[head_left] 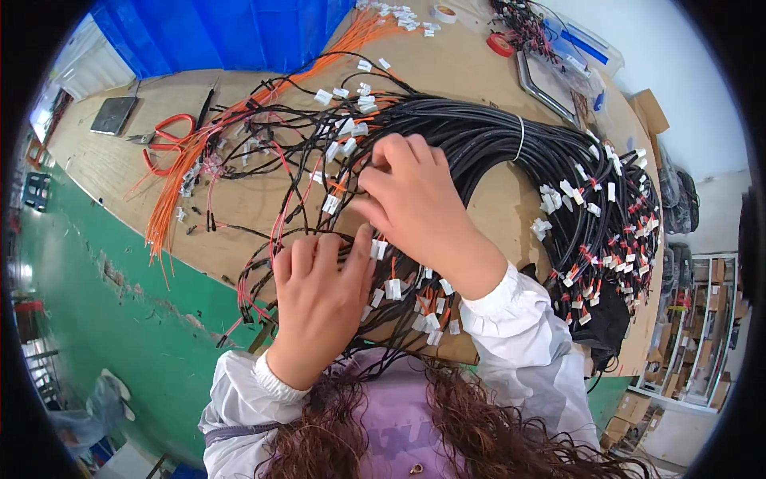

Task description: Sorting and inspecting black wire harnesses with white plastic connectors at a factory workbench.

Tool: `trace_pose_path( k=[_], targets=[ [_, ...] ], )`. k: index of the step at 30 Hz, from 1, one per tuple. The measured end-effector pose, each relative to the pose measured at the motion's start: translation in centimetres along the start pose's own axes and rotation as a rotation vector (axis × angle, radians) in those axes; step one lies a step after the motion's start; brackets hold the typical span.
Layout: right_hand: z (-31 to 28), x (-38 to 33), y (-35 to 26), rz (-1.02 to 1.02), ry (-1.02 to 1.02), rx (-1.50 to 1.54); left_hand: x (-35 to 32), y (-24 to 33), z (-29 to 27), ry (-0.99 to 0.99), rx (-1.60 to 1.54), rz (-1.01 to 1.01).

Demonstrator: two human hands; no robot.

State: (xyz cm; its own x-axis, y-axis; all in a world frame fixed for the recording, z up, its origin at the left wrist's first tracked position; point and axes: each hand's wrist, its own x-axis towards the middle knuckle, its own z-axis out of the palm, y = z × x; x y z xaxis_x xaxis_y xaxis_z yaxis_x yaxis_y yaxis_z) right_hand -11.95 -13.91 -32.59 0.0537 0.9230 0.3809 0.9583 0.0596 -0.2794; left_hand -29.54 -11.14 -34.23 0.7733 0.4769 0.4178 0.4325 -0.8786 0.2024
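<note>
A thick bundle of black cables (479, 120) curves across the table, its many branch ends carrying white connectors (349, 148). Above its left part is my right hand (423, 207), fingers bent and thumb close to the index finger, beside short orange wire ends. Whatever lies between those fingertips is too small to make out. My left hand (319, 299) is nearer me and to the left, its fingers curled down over thin black cables (299, 234). The palm hides part of them. Thin pink wires (278, 219) run among the branches just beyond this hand.
Red-handled scissors (170, 144) and loose orange wires (169, 211) lie on the left. A blue bin (219, 36) stands at the back. At far right are a red tape roll (500, 44) and a metal bar (542, 92). A white tie (520, 137) binds the bundle.
</note>
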Motion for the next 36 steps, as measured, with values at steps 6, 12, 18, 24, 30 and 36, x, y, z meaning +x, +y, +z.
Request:
trace_pose_path(
  k=[6,12,18,24,30,36],
  targets=[
    [0.9,-0.4,0.5,-0.117,0.032,0.040,-0.2,-0.4,-0.1,0.008,-0.071,-0.012],
    [0.6,-0.7,0.6,-0.028,0.176,0.234,0.1,-1.1,0.1,0.026,-0.180,-0.013],
    [-0.7,-2.2,2.6,0.111,0.182,0.761,1.5,-2.7,0.3,0.221,-0.611,-0.127],
    [-1.0,-2.5,2.5,-0.132,0.132,0.624,3.9,-3.4,-0.5,0.100,-0.574,-0.251],
    [-0.5,-2.4,2.3,-0.174,0.132,0.481,3.1,-4.0,0.3,0.024,-0.824,-0.073],
    [0.1,-2.6,2.5,-0.199,0.169,0.448,2.5,-3.6,1.0,0.026,-0.752,-0.108]
  ],
)
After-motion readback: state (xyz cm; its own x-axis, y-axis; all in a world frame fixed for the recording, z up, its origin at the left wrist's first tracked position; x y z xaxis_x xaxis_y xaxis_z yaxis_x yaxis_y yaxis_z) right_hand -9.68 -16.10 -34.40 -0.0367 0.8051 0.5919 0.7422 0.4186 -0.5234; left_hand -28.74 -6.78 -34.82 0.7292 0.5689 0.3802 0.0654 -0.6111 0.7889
